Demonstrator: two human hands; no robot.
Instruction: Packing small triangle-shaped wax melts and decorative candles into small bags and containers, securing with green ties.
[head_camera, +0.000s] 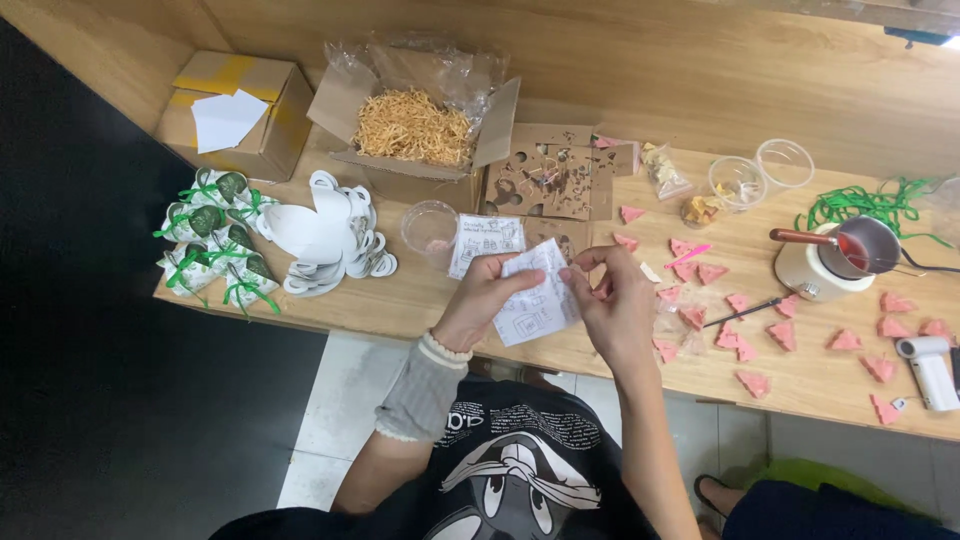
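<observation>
Head view shows both hands in the middle of the frame. Left hand (480, 300) and right hand (615, 305) pinch one white printed paper (535, 300) tight above the wooden table (400, 300).

A white printed paper sheet (535, 300), creased, held above the table edge.

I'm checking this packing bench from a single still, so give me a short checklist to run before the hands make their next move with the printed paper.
1. Both hands on the paper: left hand and right hand pinch the printed paper. Ok.
2. Paper held above the table, not resting on it: ok.
3. Second printed sheet within reach: ok.
4. Open box of straw-like filler reachable: ok.
5. Small pot upright on its warmer: ok; whether hot, cannot tell.
6. Pink triangles dry: cannot tell.
</observation>
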